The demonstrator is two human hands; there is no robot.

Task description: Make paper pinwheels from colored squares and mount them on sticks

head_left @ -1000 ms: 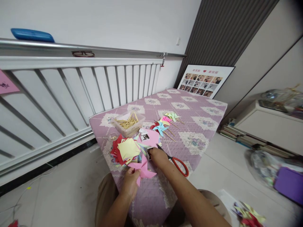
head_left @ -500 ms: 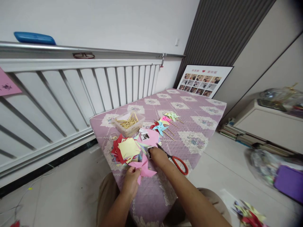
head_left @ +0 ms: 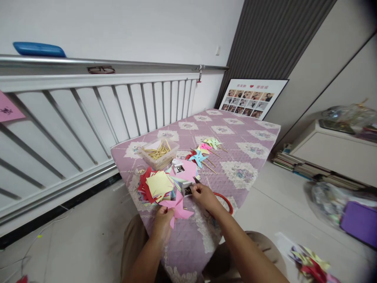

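Note:
My left hand (head_left: pixel 162 222) pinches a pink folded paper pinwheel (head_left: pixel 178 208) at the near edge of the purple quilted table (head_left: pixel 241 157). My right hand (head_left: pixel 205 195) is closed, its fingertips pinched together right beside a small white box (head_left: pixel 186 188); what they hold is too small to make out. Red-handled scissors (head_left: pixel 221 197) lie under and behind that hand. A pile of red, yellow and pink paper squares (head_left: pixel 156 184) sits left of the box.
A clear tub of wooden sticks (head_left: pixel 160 152) stands behind the paper pile. Finished pinwheels on sticks (head_left: pixel 203 151) lie mid-table. A white railing (head_left: pixel 88 114) runs along the left. A photo board (head_left: pixel 249 100) leans at the far end. Books and bags clutter the floor at right.
My right hand has drawn back from the paper pile and lifted off the scissors, now pinching beside the small white box. The left hand keeps holding the pink pinwheel.

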